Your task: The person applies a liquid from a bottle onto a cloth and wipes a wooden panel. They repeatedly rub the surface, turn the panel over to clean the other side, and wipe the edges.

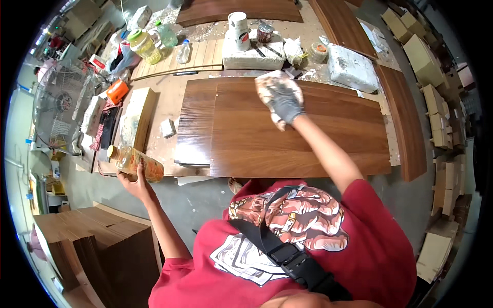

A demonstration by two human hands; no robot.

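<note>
My bare left hand (135,184) is wrapped round a plastic bottle (150,167) with a yellowish cap, off the table's near left edge. The bottle is tilted, its cap toward the upper left. In a grey glove, my right hand (287,102) presses a stained whitish cloth (265,84) at the far edge of a brown wood-grain panel (308,146). Part of the cloth hangs out below the glove. The panel lies flat along the near side of the table, and its left end shines with reflected light.
Beyond the panel stand a white paper cup (238,31) and a dark jar (265,33) on a white block (254,56). A wrapped white block (353,68) lies at right. More brown panels (403,123) line the right side. A fan (64,105) stands at left, above cardboard (97,226).
</note>
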